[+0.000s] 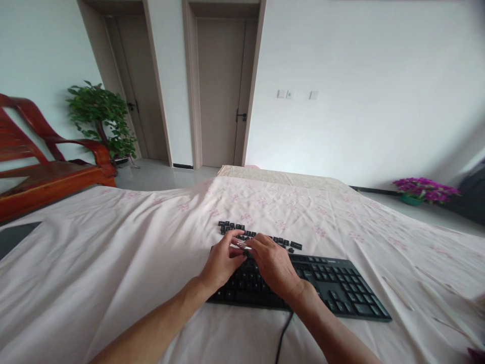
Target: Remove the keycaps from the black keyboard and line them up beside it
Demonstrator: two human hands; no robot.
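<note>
On the pink-patterned sheet (113,253) that covers the table lies one black keyboard (333,290), its long axis running from the near left toward the far right, the right end slightly farther down in the view. One black cable (282,338) leaves its near edge and runs toward the person. Just beyond its far edge sits a loose row of black keycaps (261,236), too small and crowded to count, strung out roughly parallel to the keyboard.

Two hands work over the left half of the keyboard. The left hand (222,263) and the right hand (273,265) meet fingertip to fingertip, both curled, and between them they pinch one small shiny metal tool (243,246) at the keyboard's far edge, right beside the loose keycaps. Which hand bears most of the grip I cannot tell.

Farther off stand two closed doors (220,91), one red wooden chair (49,162), one green potted plant (102,121) and one pot of purple flowers (424,189).
</note>
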